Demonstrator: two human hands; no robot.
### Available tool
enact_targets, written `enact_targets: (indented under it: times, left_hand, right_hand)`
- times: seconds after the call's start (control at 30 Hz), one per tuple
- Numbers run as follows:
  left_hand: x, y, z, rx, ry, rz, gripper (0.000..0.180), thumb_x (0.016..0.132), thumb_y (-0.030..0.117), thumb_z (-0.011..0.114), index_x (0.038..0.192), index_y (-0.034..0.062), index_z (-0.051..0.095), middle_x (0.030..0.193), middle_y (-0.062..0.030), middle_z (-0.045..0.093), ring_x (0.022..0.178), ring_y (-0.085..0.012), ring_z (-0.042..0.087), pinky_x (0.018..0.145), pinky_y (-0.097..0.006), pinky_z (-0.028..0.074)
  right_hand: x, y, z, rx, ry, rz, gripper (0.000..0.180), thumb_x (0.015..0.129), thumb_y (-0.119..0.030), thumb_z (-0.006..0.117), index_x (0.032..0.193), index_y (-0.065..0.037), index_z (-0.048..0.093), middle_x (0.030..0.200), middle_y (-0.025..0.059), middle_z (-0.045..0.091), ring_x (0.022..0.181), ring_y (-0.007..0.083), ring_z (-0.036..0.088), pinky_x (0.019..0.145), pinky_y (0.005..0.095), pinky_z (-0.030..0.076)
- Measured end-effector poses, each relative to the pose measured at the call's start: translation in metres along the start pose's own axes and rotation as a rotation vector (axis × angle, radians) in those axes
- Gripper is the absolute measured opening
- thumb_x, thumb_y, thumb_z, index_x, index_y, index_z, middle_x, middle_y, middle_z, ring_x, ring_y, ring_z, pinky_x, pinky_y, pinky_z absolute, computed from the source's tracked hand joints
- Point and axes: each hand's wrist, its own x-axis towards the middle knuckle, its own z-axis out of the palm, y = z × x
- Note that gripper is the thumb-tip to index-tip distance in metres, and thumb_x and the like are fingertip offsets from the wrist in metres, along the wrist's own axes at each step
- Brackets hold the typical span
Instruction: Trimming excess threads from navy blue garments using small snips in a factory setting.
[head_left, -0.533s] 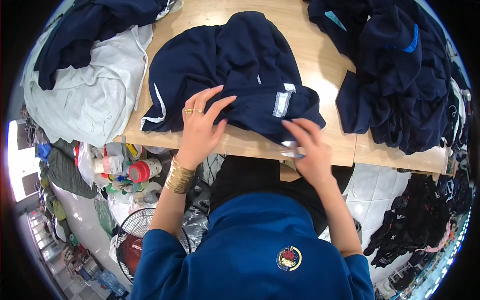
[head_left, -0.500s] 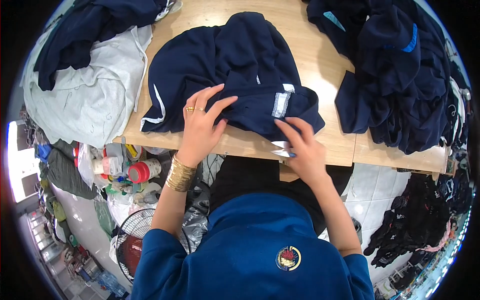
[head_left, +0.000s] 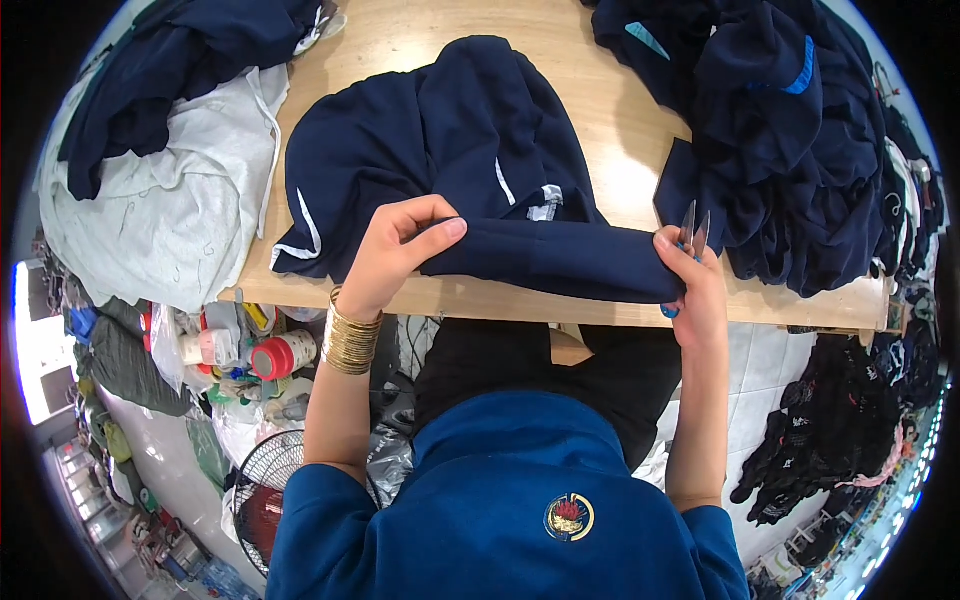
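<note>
A navy blue garment (head_left: pixel 440 130) with white trim lies bunched on the wooden table (head_left: pixel 375 45). Its near edge, a smooth navy band, is stretched between my two hands. My left hand (head_left: pixel 400 245) pinches the band's left end between thumb and fingers. At the other end, my right hand (head_left: pixel 695 285) grips the band and also keeps a pair of small blue-handled thread snips (head_left: pixel 694 230) in its fingers, blades pointing away from me. Just behind the band, a white label (head_left: pixel 545 203) shows in part.
Light grey cloth (head_left: pixel 185 195) with pen marks and dark clothing (head_left: pixel 190 60) cover the table's left. On the right is a heap of navy garments (head_left: pixel 770 170). Below the table's front edge stand a red-lidded container (head_left: pixel 283 355) and a wire-caged fan (head_left: pixel 265 480).
Both hands have taken hold of the garment's near edge and drawn it taut. My right hand has moved right, the snips now pointing away from me. The label is now mostly covered.
</note>
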Motion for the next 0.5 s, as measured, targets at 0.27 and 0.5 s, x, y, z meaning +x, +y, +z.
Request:
enact_targets:
  times: [0.27,0.5]
  left_hand:
    - [-0.01,0.002,-0.008,0.56,0.104,0.283,0.015,0.08,0.004,0.061,0.095,0.0024,0.062,0.096,-0.007,0.06,0.093,-0.0172,0.055,0.087,-0.027,0.039]
    - [-0.082,-0.03,-0.064,0.666,0.753,0.221,0.018,0.08,0.002,0.058,0.097,0.003,0.061,0.097,-0.0087,0.06,0.09,-0.0193,0.057,0.082,-0.029,0.043]
  right_hand:
    - [0.008,0.008,-0.034,-0.011,0.347,-0.224,0.011,0.081,-0.017,0.066,0.09,-0.012,0.064,0.073,-0.0073,0.056,0.052,-0.0017,0.041,0.039,0.0169,0.018]
    - [0.015,0.051,-0.115,-0.634,0.519,-0.387,0.01,0.087,-0.011,0.059,0.091,-0.003,0.063,0.077,-0.0006,0.056,0.066,0.0085,0.05,0.058,0.0208,0.039]
